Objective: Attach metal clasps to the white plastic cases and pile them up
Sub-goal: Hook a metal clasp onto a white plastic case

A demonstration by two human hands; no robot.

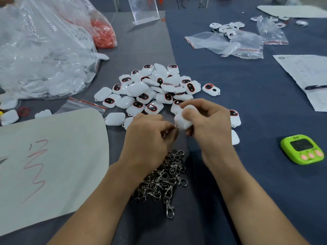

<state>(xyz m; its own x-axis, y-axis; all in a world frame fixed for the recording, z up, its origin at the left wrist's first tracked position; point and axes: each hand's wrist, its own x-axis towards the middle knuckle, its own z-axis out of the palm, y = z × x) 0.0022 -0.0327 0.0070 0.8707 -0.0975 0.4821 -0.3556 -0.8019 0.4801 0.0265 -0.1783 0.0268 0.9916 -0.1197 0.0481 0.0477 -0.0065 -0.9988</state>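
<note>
My right hand grips a white plastic case just above the table. My left hand pinches a small metal clasp right at the case's left edge; most of the clasp is hidden by my fingers. A heap of loose metal clasps lies between my forearms. Beyond my hands spreads a pile of white cases, several showing dark oval windows with red rims.
A big clear bag of white cases and a bag of red bands sit at the back left. A white sheet with red marks lies left. A green timer is right, with papers and zip bags behind.
</note>
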